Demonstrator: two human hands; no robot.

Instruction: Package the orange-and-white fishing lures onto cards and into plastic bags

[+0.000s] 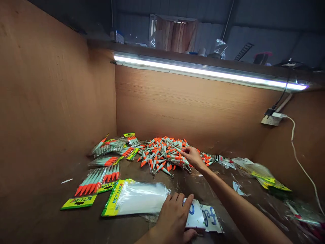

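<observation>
I record the right hand [192, 156] stretched out to the pile of orange-and-white lures [162, 154], which lies in the middle of the benchtop [50, 217] close to its far edge. The fingers curl down among the lures at the pile's right side. I cannot tell whether they have closed on one.

The left hand [175, 217] lies flat near the near edge with its fingers spread and grips nothing. Its fingertips rest where the stack of empty clear bags [137, 201] meets a white card with blue writing [205, 217]. The stack has a yellow-green header strip at its left end.

The filled bags of lures [98, 179] lie toward the left edge, between the stack and the far left corner. One loose yellow header card [79, 201] sits just beside them, nearer me. Crumpled packaging [264, 174] lies toward the right edge. A lit light strip [203, 73] runs along the top of the back wall.
</observation>
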